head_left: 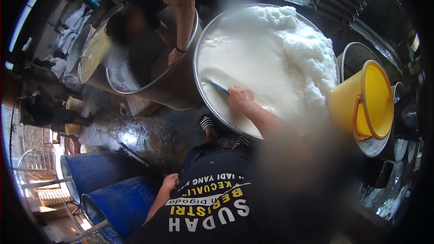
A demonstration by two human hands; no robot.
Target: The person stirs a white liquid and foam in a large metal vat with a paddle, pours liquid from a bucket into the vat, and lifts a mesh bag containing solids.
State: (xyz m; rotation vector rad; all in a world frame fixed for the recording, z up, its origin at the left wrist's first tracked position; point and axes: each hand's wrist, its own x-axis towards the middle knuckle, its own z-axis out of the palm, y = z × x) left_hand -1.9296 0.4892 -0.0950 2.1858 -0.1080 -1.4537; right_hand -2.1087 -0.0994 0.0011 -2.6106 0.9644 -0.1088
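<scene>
At upper centre of the frame, a wide round metal vat (199, 86), nearly full of creamy white liquid (248, 58), with thick foam (312, 49) heaped along the right side. At frame centre, the right hand (241, 97), reaching over the near rim, fingers closed around the end of a blue-grey tool (220, 88). Tool slanting toward the upper left, far end at or under the surface, too unclear to tell its shape; held by the end probably to keep the knuckles above the liquid. At lower centre left, the left hand (170, 182), fingers curled, low beside a dark shirt (212, 167), well away from the vat, perhaps for balance. Cannot tell about anything inside that curl; near it, a dark pole (134, 154), slanting over the wet floor (104, 131). At right, beside the vat, a yellow bucket (337, 106), seemingly tilted, likely placed there for easy reach. At upper left, a co-worker's hand (176, 57) at the rim of a metal drum (153, 83), possibly for support while bending over it. At lower left, blue drums (104, 169) lying on their sides.
</scene>
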